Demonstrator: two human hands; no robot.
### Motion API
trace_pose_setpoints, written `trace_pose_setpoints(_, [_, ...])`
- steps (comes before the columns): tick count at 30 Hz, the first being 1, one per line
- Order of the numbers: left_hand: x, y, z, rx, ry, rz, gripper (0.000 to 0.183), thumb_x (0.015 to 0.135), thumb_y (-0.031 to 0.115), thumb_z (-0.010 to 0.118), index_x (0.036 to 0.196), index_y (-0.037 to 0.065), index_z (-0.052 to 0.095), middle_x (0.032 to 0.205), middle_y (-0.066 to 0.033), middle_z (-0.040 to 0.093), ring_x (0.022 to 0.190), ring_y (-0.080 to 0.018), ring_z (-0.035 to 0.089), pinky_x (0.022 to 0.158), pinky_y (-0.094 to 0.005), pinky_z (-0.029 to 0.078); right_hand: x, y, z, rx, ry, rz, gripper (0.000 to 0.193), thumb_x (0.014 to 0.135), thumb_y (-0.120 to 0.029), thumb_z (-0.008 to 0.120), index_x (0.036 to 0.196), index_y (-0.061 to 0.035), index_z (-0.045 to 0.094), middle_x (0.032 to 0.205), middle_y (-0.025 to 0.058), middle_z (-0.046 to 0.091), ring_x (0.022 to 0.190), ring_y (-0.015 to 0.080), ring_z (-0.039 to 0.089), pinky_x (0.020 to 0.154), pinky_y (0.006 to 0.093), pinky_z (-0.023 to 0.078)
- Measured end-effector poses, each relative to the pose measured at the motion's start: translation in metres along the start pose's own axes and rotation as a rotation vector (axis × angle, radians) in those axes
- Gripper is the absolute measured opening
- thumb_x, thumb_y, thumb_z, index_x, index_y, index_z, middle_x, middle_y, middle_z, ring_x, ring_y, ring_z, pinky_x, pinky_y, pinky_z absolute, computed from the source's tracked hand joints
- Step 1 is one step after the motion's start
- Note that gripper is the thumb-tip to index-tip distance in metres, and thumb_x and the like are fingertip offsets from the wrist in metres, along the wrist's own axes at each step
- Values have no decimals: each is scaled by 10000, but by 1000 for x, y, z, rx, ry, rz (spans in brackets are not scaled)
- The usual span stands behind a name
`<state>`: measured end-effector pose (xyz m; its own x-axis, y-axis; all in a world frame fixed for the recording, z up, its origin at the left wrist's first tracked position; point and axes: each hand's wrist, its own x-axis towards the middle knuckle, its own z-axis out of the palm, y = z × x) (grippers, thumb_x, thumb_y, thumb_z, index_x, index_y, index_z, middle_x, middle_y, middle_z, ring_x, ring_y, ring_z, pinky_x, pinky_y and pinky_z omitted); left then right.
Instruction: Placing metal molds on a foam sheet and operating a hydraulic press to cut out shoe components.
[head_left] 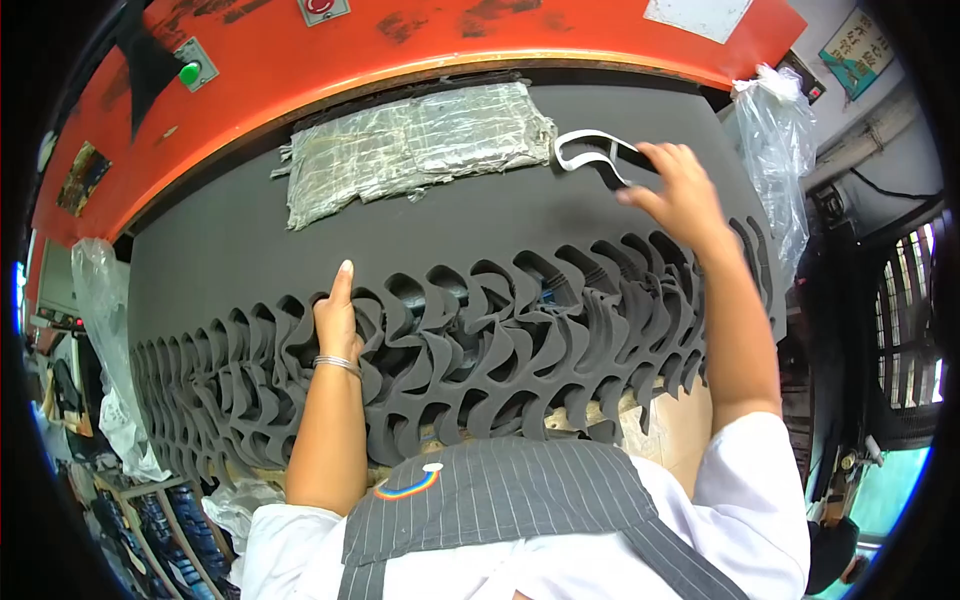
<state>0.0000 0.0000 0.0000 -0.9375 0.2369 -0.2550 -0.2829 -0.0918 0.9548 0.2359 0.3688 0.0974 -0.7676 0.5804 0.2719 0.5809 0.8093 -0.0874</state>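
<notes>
A dark grey foam sheet [240,240] lies across the work surface, its near half cut into rows of curved holes and hanging strips. My left hand [337,318] is at the cut edge, one finger stretched forward on the sheet and the others curled down around the foam between the holes. Over the uncut part at the right, my right hand [684,195] grips the right end of a curved cutting die [592,150], a narrow loop with a pale edge. Its thumb and fingers sit on either side of the loop. The die's right end is partly hidden by the hand.
A worn, silvery taped pad [420,145] lies on the sheet beside the die. Behind it runs an orange machine beam [430,45] with a green button [190,72] and a red button [319,6]. Clear plastic bags [775,150] hang at both sides.
</notes>
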Motion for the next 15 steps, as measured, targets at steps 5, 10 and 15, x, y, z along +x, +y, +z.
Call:
trace_pose_setpoints(5, [-21, 17, -46, 1062, -360, 60, 792, 936, 643, 352, 982, -98, 628, 1170, -268, 609, 1111, -367, 577, 942, -388, 423, 13, 10, 63, -131, 125, -5, 726, 791, -474, 694, 1359, -77, 478, 1280, 129, 546, 1207, 303, 471, 1020, 469, 350])
trace_pose_setpoints(10, [-65, 42, -93, 1691, -445, -156, 776, 940, 615, 274, 1144, -42, 632, 1241, -291, 559, 1182, -429, 510, 1039, -444, 380, -60, -16, 31, 110, 134, -91, 702, 751, -342, 756, 1357, -125, 476, 1277, 167, 498, 1187, 354, 460, 987, 457, 392])
trace_pose_setpoints(15, [-64, 60, -69, 1897, -930, -391, 712, 932, 556, 315, 1172, -45, 613, 1230, -280, 577, 1176, -418, 530, 1038, -444, 385, -131, 8, 42, 304, -370, 279, 973, 717, -96, 737, 1506, -255, 189, 1085, 299, 590, 1017, 463, 578, 903, 494, 472])
